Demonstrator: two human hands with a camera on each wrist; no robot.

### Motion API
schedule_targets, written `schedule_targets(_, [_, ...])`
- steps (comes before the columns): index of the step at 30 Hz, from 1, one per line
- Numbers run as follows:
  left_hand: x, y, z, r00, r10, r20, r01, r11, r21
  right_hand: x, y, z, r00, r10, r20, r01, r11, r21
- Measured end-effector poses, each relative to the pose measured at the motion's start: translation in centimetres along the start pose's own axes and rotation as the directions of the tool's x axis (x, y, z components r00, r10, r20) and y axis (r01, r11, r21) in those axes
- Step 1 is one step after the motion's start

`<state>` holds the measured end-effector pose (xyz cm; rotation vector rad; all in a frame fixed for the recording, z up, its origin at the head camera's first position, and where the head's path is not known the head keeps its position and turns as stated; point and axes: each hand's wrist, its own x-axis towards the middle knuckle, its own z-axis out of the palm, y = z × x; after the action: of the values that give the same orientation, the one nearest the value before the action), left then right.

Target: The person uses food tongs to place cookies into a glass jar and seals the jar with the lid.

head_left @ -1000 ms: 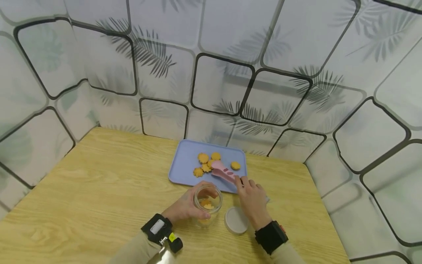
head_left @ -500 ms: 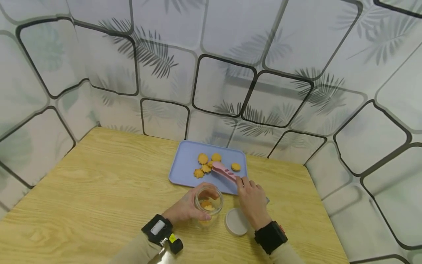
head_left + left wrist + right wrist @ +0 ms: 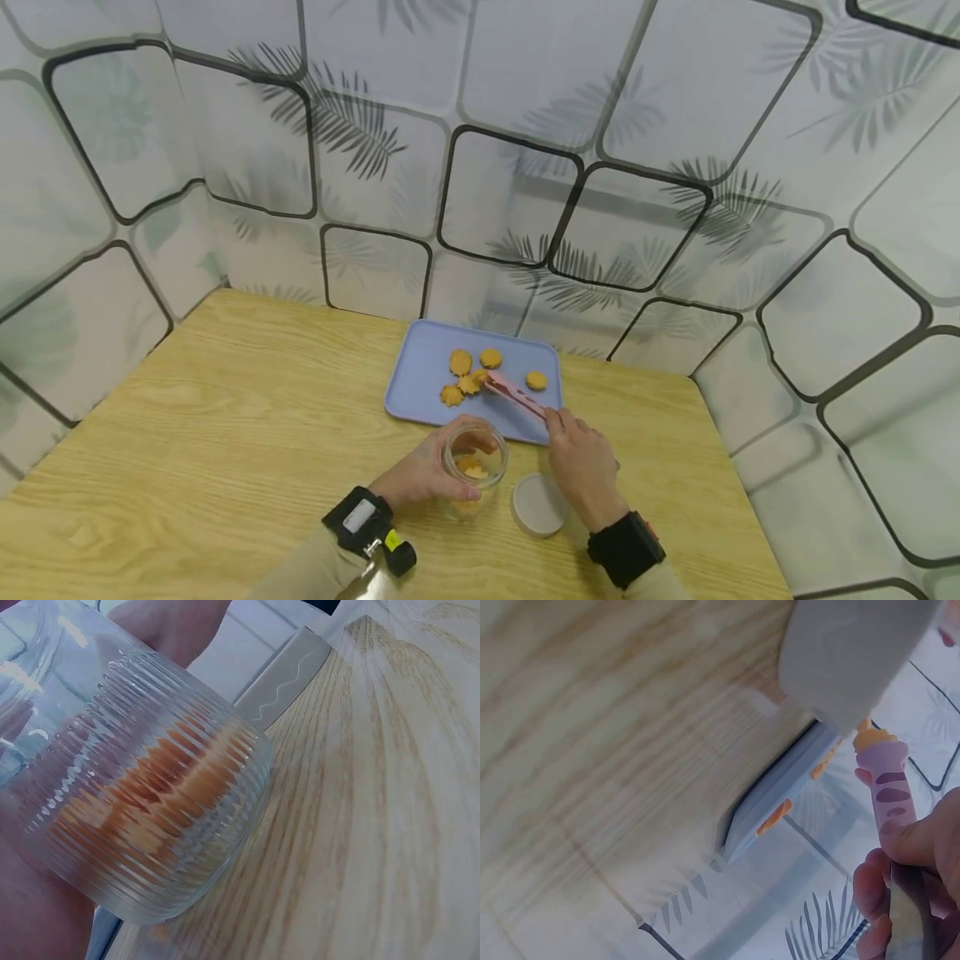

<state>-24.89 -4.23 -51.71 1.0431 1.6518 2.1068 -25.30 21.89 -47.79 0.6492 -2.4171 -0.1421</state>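
Note:
My left hand (image 3: 423, 477) grips a ribbed clear glass jar (image 3: 504, 463), its mouth tipped toward the head camera. Several orange-yellow cookies (image 3: 169, 787) lie inside it. My right hand (image 3: 581, 462) holds pink food tongs (image 3: 513, 392) by the handle end, reaching over the blue tray (image 3: 412, 375). Between the tong tips a small scalloped cookie (image 3: 871, 739) shows in the right wrist view; on the tray it overlaps a star-shaped cookie (image 3: 469, 384). More cookies lie around it, one round cookie (image 3: 536, 381) apart at the right.
A pale round lid (image 3: 538, 505) lies on the wooden table (image 3: 247, 417) between the jar and my right wrist. A patterned curtain (image 3: 382, 167) stands right behind the tray and along both sides.
The tongs have turned onto their narrow side and their arms have closed together at the cookie. My right hand has shifted slightly right. The left hand and jar have stayed put.

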Motion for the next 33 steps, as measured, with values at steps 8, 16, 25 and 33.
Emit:
schedule_targets(8, [0.0,0.2,0.0,0.999,-0.028,-0.017,0.028,1.000,0.014,-0.8,0.5,-1.7,0.994,0.091,-0.055,-0.080,0.981,0.174])
schedule_targets(16, [0.0,0.1,-0.1,1.000,-0.010,-0.004,0.010,1.000,0.010,-1.9,0.4,-4.4,0.979,0.203,-0.017,-0.185,0.922,0.341])
schedule_targets(25, [-0.2,-0.1,0.0,1.000,-0.009,0.004,0.009,1.000,-0.024,-3.1,0.2,-6.9,0.961,0.274,0.029,-0.248,0.814,0.525])
schedule_targets(33, [-0.1,-0.1,-0.1,1.000,0.010,0.010,-0.010,1.000,-0.010,-4.1,-0.1,-9.1,0.960,0.281,0.002,-0.211,0.715,0.666])
